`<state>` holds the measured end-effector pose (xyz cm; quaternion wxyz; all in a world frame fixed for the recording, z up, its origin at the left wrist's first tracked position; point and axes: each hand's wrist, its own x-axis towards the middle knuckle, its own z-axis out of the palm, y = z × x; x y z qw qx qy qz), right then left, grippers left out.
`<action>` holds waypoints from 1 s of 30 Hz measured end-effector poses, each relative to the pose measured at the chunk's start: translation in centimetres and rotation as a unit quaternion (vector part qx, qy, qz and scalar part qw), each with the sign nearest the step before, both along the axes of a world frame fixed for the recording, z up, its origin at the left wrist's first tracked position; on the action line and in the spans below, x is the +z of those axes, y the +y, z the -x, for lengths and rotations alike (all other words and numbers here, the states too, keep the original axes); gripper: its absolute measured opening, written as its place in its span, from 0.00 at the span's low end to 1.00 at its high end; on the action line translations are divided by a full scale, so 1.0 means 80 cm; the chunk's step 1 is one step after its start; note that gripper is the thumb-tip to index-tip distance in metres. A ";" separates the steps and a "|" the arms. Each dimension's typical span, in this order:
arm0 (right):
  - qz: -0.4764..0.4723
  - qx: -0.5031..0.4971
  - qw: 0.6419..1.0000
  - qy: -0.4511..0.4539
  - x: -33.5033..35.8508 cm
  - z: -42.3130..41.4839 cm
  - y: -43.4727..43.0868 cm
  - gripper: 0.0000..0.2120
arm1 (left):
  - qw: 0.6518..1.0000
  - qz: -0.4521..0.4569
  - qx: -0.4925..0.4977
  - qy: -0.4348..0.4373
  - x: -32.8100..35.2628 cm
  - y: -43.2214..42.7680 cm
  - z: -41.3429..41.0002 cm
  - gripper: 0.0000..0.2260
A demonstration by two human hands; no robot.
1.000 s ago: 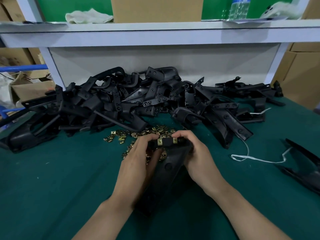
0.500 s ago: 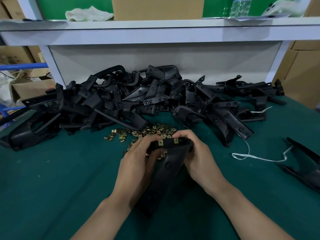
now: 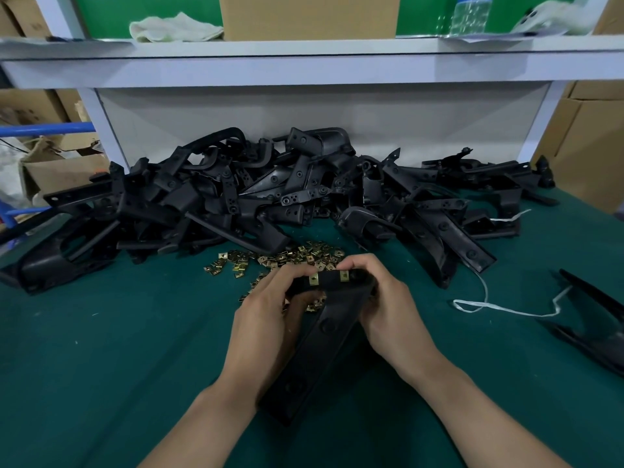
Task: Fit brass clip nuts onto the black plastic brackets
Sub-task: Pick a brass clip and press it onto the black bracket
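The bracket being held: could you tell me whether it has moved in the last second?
No. The bracket keeps its top end just this side of the loose brass nuts, as before.

Your bracket (image 3: pixel 324 336): black plastic, matt. The two clip nuts (image 3: pixel 314 280) on its far end: brass-coloured metal, shiny. The loose clip nuts (image 3: pixel 297 256) ahead of you glint the same. The bracket pile (image 3: pixel 270 197): black plastic, dull sheen on the curves. The table cover (image 3: pixel 101 349): green cloth, matt, felt-like. The string (image 3: pixel 506 310): white, glossy. The box (image 3: pixel 307 15): plain brown cardboard.
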<state>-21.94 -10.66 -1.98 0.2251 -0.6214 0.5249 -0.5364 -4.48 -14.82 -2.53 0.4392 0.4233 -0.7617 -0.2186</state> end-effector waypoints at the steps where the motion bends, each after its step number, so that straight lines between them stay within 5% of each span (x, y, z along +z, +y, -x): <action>1: -0.001 -0.001 1.000 0.000 0.000 0.000 0.000 0.24 | 1.000 0.001 0.001 0.003 0.000 0.000 0.001 0.14; 13: -0.004 -0.010 1.000 -0.011 0.002 0.000 -0.002 0.23 | 1.000 0.006 -0.010 0.002 0.002 -0.003 -0.001 0.15; 18: -0.066 0.008 0.996 -0.067 0.005 -0.005 -0.002 0.05 | 0.999 -0.009 -0.006 0.032 -0.004 0.000 0.000 0.08; 22: -0.086 -0.003 0.988 -0.126 0.009 -0.005 -0.002 0.18 | 0.999 -0.008 -0.017 0.050 -0.004 0.003 0.003 0.15; 30: -0.104 0.015 0.981 -0.166 0.006 -0.002 -0.002 0.22 | 0.997 0.069 -0.029 -0.027 -0.001 0.006 0.006 0.16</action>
